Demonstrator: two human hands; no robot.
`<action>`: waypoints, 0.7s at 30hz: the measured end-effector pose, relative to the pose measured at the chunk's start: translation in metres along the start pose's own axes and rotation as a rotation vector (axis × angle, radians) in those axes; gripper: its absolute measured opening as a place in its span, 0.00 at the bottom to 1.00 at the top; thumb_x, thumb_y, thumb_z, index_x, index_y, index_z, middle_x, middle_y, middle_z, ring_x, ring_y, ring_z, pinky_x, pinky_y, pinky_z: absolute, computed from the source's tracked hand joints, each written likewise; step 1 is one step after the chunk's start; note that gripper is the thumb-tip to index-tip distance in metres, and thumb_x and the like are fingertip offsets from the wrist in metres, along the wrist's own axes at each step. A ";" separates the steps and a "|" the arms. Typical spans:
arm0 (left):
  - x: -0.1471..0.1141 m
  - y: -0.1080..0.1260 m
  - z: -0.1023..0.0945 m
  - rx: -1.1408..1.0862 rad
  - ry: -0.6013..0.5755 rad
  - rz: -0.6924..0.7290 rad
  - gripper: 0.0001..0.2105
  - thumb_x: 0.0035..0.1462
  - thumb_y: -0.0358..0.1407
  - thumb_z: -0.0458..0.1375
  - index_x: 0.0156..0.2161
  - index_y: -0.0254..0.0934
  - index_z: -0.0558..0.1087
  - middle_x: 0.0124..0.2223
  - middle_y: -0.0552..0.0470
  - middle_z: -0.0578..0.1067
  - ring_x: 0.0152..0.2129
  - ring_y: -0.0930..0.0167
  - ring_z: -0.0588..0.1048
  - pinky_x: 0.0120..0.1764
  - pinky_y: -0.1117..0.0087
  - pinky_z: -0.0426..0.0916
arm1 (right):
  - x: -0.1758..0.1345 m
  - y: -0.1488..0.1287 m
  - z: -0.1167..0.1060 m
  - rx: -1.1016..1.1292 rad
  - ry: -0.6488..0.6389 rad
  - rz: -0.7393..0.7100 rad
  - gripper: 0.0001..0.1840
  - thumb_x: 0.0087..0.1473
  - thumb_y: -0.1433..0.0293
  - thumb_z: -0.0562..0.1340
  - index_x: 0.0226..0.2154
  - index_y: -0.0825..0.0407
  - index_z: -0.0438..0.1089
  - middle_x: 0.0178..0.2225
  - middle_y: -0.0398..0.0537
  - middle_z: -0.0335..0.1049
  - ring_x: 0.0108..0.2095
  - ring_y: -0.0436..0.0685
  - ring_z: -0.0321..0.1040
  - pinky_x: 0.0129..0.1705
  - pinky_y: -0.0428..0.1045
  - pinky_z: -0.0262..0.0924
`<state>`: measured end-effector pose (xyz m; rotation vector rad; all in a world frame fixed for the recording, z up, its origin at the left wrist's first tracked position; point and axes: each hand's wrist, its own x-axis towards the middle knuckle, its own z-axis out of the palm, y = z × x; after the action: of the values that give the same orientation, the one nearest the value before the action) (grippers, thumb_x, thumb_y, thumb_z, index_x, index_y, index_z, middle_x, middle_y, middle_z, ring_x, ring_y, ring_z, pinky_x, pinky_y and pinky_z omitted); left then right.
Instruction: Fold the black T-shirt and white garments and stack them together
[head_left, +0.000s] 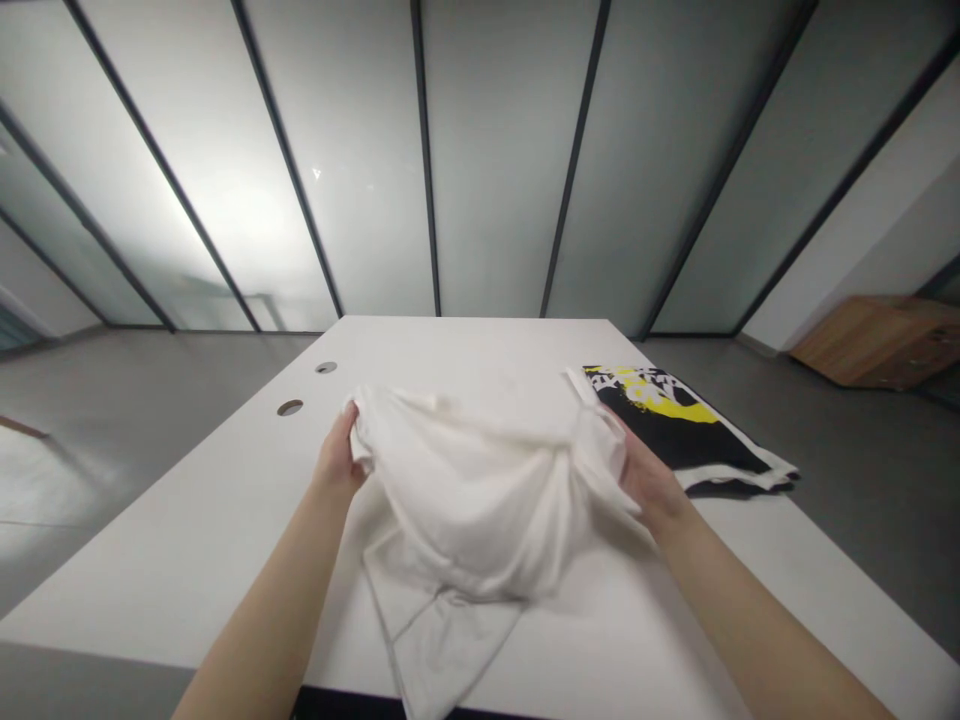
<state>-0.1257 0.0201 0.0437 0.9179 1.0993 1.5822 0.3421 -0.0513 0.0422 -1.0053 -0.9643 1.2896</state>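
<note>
White cloth (469,490) sags between the left hand (341,452) and right hand (651,485).
From where I stand, its lower end hangs below both; just past the right one, on the white table (202,530), lies a black cloth (686,425) printed yellow and white.

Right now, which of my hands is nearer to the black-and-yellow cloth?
Right. Your right hand holds the white cloth just by the left side of the black-and-yellow cloth; your left hand grips the white cloth farther left.

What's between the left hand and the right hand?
The white garment, held by the left hand and right hand, sagging in the middle; head view.
</note>
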 end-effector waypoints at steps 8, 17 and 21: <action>0.009 -0.043 0.006 0.895 -0.116 0.323 0.27 0.66 0.48 0.58 0.66 0.40 0.68 0.67 0.37 0.71 0.64 0.54 0.70 0.63 0.48 0.67 | 0.014 0.044 0.015 -0.454 -0.039 -0.077 0.49 0.58 0.44 0.67 0.74 0.34 0.50 0.71 0.54 0.61 0.70 0.67 0.59 0.72 0.68 0.50; -0.058 -0.056 0.074 1.375 -0.712 0.500 0.22 0.66 0.45 0.61 0.62 0.42 0.74 0.67 0.38 0.71 0.64 0.53 0.68 0.66 0.48 0.59 | 0.002 0.056 0.036 -1.144 -0.441 -0.307 0.30 0.68 0.52 0.60 0.67 0.42 0.68 0.71 0.52 0.61 0.75 0.71 0.46 0.74 0.71 0.43; -0.059 -0.050 0.082 1.375 -0.651 0.482 0.10 0.65 0.39 0.62 0.48 0.40 0.80 0.50 0.42 0.78 0.50 0.57 0.74 0.54 0.56 0.68 | 0.005 0.058 0.042 -1.251 -0.428 -0.404 0.24 0.68 0.63 0.59 0.63 0.45 0.72 0.64 0.56 0.71 0.66 0.69 0.61 0.69 0.68 0.54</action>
<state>-0.0204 -0.0123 0.0181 2.5125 1.4604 0.5024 0.2854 -0.0438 -0.0007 -1.3313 -2.2986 0.4520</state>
